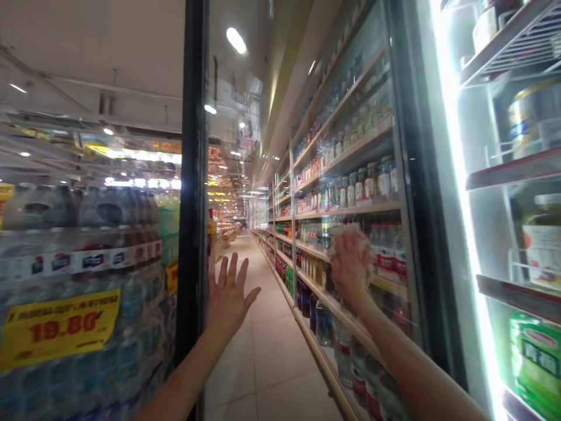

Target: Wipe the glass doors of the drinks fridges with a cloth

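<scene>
My left hand [230,295] is open, fingers spread, with the palm flat against the glass door [272,146] of a cooler, close to its black frame [193,175]. My right hand [348,272] is closed on a crumpled white cloth [350,240] and presses it against the same pane, further right. The view through the glass is a long shop aisle with shelves of bottles [350,187] along its right side.
At the right, the lit inside of the cooler [517,169] holds jars and cans on wire shelves. At the left stand stacked packs of water bottles [79,263] with a yellow price tag [59,327] reading 19.80. A tiled floor [272,351] runs down the aisle.
</scene>
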Available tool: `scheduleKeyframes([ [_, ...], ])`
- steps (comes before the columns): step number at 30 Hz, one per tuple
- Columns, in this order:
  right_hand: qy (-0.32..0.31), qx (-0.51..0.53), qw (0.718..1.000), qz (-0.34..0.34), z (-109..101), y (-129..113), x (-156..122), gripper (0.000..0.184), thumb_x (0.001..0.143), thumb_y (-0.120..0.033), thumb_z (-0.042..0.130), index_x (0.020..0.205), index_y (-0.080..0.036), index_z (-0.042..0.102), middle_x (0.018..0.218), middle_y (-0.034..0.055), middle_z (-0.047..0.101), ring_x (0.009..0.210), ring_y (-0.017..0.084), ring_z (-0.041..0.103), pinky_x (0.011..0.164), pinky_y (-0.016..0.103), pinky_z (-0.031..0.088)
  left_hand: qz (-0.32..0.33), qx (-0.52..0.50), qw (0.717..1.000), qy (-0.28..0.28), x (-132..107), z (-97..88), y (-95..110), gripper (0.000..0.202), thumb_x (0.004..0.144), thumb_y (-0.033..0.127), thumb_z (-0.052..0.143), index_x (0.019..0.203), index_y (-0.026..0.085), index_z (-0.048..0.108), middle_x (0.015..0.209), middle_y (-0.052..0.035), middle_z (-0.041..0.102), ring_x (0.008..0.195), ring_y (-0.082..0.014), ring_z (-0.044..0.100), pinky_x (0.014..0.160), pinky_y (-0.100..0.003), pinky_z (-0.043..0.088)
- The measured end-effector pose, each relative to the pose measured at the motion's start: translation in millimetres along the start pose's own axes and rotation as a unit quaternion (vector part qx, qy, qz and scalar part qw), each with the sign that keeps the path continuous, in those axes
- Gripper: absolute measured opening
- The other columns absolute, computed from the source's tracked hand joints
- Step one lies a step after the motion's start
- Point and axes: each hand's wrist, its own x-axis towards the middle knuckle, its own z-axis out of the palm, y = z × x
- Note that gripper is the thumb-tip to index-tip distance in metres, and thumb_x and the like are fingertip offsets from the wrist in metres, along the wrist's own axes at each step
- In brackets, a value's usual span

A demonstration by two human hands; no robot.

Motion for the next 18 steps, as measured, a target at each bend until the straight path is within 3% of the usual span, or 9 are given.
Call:
scheduleKeyframes([
  [2, 0.059, -0.011, 0.988, 0.140, 1.1, 10.7, 26.6, 0.052, 0.089, -0.028, 0.030, 0.140, -0.014, 0.035, 0.144, 0.0152, 0.036, 0.136, 0.032, 0.025, 0.105, 0.063, 0.018, -0.005, 0.002, 1.000, 0.001, -2.3, 2.3, 1.1, 0.059, 0.086, 0.047, 0.046, 0.135, 0.015, 0.042, 0.147, -0.0168, 0.029, 0.138, -0.0355, 0.021, 0.104, -0.060, 0.027],
  [4, 0.064, -0.006, 0.987, 0.149, 4.5, 2.9, 41.3, 0.054, 0.089, -0.028, 0.029, 0.141, -0.013, 0.033, 0.145, 0.0155, 0.034, 0.137, 0.032, 0.023, 0.106, 0.064, 0.016, -0.011, 0.004, 1.000, 0.001, -3.6, 3.6, 3.3, 0.059, 0.086, 0.047, 0.046, 0.135, 0.014, 0.042, 0.148, -0.0176, 0.028, 0.137, -0.0365, 0.021, 0.103, -0.061, 0.027],
  [7, -0.023, 0.026, 0.997, -0.075, 11.2, -31.0, 35.4, 0.051, 0.089, -0.027, 0.032, 0.139, -0.020, 0.037, 0.145, 0.0088, 0.037, 0.138, 0.026, 0.023, 0.111, 0.056, 0.011, -0.014, 0.007, 1.000, 0.007, -3.5, 3.3, 4.7, 0.060, 0.086, 0.047, 0.046, 0.135, 0.013, 0.042, 0.148, -0.0181, 0.027, 0.137, -0.0368, 0.022, 0.102, -0.062, 0.028],
  [9, -0.071, 0.046, 0.971, -0.223, 13.5, -46.1, 28.5, 0.048, 0.089, -0.027, 0.036, 0.136, -0.026, 0.041, 0.143, 0.0039, 0.041, 0.137, 0.021, 0.025, 0.114, 0.049, 0.009, -0.011, 0.008, 1.000, 0.008, -3.2, 2.1, 3.6, 0.059, 0.086, 0.047, 0.045, 0.135, 0.014, 0.042, 0.147, -0.0178, 0.029, 0.137, -0.0363, 0.023, 0.102, -0.061, 0.029],
  [10, -0.075, 0.049, 0.965, -0.246, 13.4, -47.0, 29.3, 0.047, 0.089, -0.027, 0.037, 0.136, -0.026, 0.042, 0.141, 0.0031, 0.043, 0.137, 0.020, 0.026, 0.114, 0.048, 0.009, -0.009, 0.010, 1.000, 0.008, -3.2, 1.5, 2.9, 0.058, 0.086, 0.046, 0.045, 0.134, 0.014, 0.043, 0.147, -0.0173, 0.030, 0.137, -0.0358, 0.024, 0.102, -0.061, 0.030],
  [12, -0.037, 0.040, 0.985, -0.163, 11.6, -37.5, 42.6, 0.048, 0.089, -0.026, 0.034, 0.137, -0.024, 0.040, 0.142, 0.0058, 0.042, 0.137, 0.022, 0.026, 0.113, 0.052, 0.009, -0.003, 0.017, 1.000, 0.010, -3.6, 0.5, 1.9, 0.055, 0.087, 0.045, 0.045, 0.134, 0.015, 0.044, 0.147, -0.0161, 0.031, 0.137, -0.0345, 0.025, 0.102, -0.059, 0.030],
  [15, 0.047, 0.025, 0.997, 0.063, 9.7, -22.5, 78.2, 0.052, 0.090, -0.027, 0.030, 0.141, -0.015, 0.033, 0.146, 0.0133, 0.034, 0.138, 0.029, 0.022, 0.107, 0.062, 0.013, 0.003, 0.026, 1.000, 0.011, -4.5, -0.4, 2.6, 0.055, 0.087, 0.044, 0.045, 0.134, 0.015, 0.043, 0.146, -0.0160, 0.032, 0.137, -0.0341, 0.025, 0.102, -0.059, 0.031],
  [16, 0.053, 0.026, 0.994, 0.091, 10.3, -25.2, 87.0, 0.053, 0.089, -0.028, 0.030, 0.141, -0.015, 0.032, 0.146, 0.0137, 0.032, 0.138, 0.030, 0.021, 0.107, 0.063, 0.014, 0.001, 0.025, 1.000, 0.008, -4.6, -0.7, 3.2, 0.056, 0.087, 0.044, 0.044, 0.134, 0.015, 0.043, 0.146, -0.0161, 0.032, 0.137, -0.0342, 0.025, 0.102, -0.059, 0.031],
  [18, 0.017, 0.036, 0.998, 0.039, 13.1, -45.0, 91.7, 0.053, 0.089, -0.028, 0.032, 0.141, -0.017, 0.033, 0.147, 0.0108, 0.033, 0.138, 0.029, 0.020, 0.109, 0.061, 0.013, -0.005, 0.018, 1.000, 0.004, -4.6, -1.4, 3.7, 0.055, 0.087, 0.043, 0.044, 0.134, 0.014, 0.043, 0.146, -0.0162, 0.032, 0.137, -0.0345, 0.025, 0.102, -0.060, 0.031],
])
